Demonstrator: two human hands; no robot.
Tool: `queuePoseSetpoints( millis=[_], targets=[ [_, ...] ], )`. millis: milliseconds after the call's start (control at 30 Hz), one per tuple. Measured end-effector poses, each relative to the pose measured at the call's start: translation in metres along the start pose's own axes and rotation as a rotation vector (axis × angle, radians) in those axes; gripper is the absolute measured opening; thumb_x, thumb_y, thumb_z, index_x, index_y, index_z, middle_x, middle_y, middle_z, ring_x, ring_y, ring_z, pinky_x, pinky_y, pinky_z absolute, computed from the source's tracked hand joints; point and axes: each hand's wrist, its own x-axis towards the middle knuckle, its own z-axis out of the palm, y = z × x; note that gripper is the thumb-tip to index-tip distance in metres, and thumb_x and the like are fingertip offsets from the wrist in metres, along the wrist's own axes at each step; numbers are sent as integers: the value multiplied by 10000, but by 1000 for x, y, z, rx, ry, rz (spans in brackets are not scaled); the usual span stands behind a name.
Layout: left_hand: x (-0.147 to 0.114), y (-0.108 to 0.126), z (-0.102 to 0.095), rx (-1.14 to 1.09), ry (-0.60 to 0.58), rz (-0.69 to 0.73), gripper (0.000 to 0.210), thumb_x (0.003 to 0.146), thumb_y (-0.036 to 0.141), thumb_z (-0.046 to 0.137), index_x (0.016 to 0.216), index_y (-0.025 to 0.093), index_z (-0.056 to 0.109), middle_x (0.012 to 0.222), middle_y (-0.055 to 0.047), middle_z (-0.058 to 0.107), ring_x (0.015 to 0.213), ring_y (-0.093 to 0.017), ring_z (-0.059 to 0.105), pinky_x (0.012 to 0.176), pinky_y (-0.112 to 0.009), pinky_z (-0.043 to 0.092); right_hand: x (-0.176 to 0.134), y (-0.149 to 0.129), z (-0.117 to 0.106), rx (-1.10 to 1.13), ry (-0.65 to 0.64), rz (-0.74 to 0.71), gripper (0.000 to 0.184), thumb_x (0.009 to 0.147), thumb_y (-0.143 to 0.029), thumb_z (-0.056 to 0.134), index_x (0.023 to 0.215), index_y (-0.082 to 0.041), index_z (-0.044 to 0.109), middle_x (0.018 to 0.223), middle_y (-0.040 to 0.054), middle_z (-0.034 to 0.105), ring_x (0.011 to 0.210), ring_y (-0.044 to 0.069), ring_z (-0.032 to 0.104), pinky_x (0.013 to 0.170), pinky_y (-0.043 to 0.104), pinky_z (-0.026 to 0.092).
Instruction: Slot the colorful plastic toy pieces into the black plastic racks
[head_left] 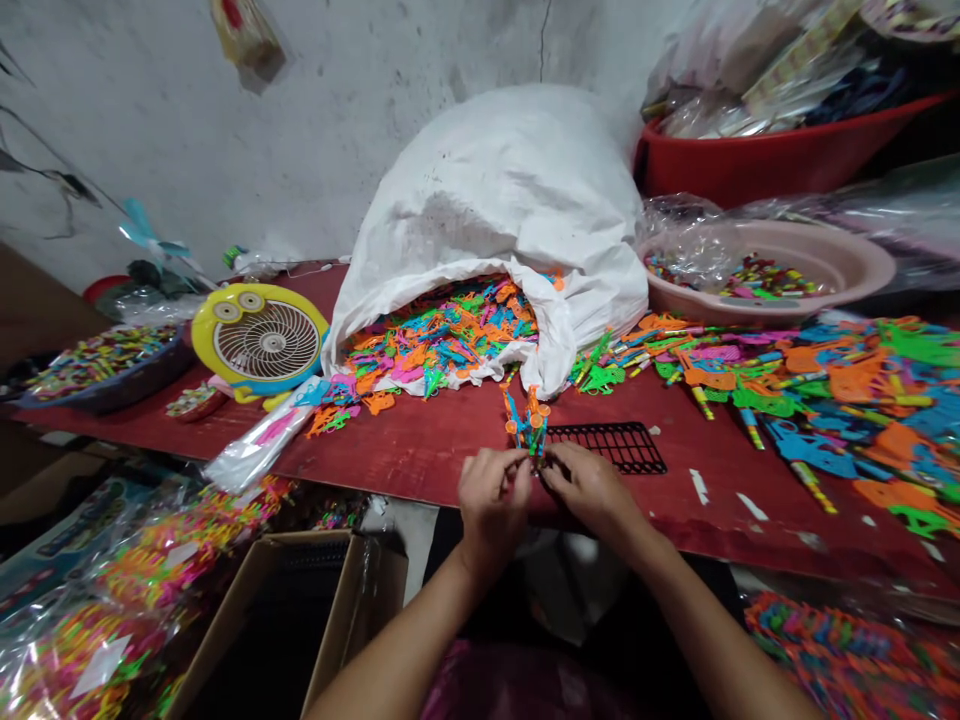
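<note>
"What is that sack (pixel 487 190) made of?"
"Cloth or plastic, I can't tell which; matt and creased."
"And the toys (pixel 543 411)?"
"Smooth plastic, like the glossy fan (pixel 274 342)."
"The table (pixel 420 450) top?"
"Scuffed, faintly glossy."
"And the box (pixel 369 590)?"
"Matt cardboard."

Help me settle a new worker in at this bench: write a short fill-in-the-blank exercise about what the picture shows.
1. The colour of the tabletop under the white sack is ____.
2. In the picture, the yellow-rimmed fan stands to the ____ of the sack.
3. The flat grid just beyond the right hand is coloured ____.
4. Plastic pieces at the fingertips of the left hand and right hand are mainly blue and ____.

Missing words: red; left; black; orange.
</note>
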Motion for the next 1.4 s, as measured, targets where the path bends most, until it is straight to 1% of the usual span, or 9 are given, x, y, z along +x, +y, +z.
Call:
queuePoseSetpoints(
  millis=[133,267,433,633,767,900,1100,1233,1400],
  targets=[
    [-11,-2,17,22,-53,-42,251,904,216,594,1133,187,692,753,-21,734,634,-138,649,667,-264,491,3,-2,7,-49,-22,47,192,899,-262,450,854,-198,626,871,44,661,772,167,590,673,255,367],
    [-8,-3,23,7,-46,-104,280,897,235,607,1158,187,696,817,-34,762,638,-140,678,660,-255,527,6,-8,10,-109,-42,88,197,913,-284,454,845,-191,614,881,47,670,783,174,599,654,260,330],
    [-7,-9,10,37,-28,-65,214,887,216,608,1063,170,721,895,-55,765,737,-162,707,722,-275,550,-1,-23,22,-222,-7,88,253,957,-327,422,898,-180,619,858,61,687,738,178,601,608,283,270],
    [-8,-15,-9,21,-97,-63,188,920,206,562,1027,179,714,904,-52,746,812,-151,693,786,-275,541,-10,-32,37,-312,85,-4,261,967,-289,418,850,-186,627,796,72,677,691,171,594,600,301,254],
    [-6,-12,-5,58,-49,-82,204,863,284,660,1017,157,705,749,-28,704,673,-137,649,703,-257,527,-8,-34,35,-287,80,-21,303,982,-317,400,853,-191,645,766,64,673,670,162,587,600,297,265],
    [-4,-11,-1,148,8,-67,177,850,322,690,926,166,726,752,-29,717,674,-141,658,703,-257,503,-7,-35,34,-271,66,-19,265,967,-249,409,891,-180,653,804,66,685,708,171,596,631,292,296],
    [-2,-12,-3,219,0,-60,182,868,328,672,819,162,726,702,-23,707,645,-143,646,652,-254,460,-9,-33,40,-308,81,-16,225,960,-238,433,968,-190,653,883,65,697,743,177,604,650,294,308],
    [-4,-13,-1,155,-16,-167,208,868,351,666,823,158,731,638,-15,676,588,-132,618,602,-238,463,-10,-33,41,-337,104,-22,256,978,-265,404,953,-186,646,882,80,695,750,181,597,658,295,308],
    [-13,-14,-5,-3,-77,-224,217,935,312,563,976,187,736,885,-55,756,793,-167,699,756,-277,545,-9,-35,36,-312,74,-26,221,973,-300,442,949,-186,630,892,72,689,775,178,608,656,297,306]
  ],
)
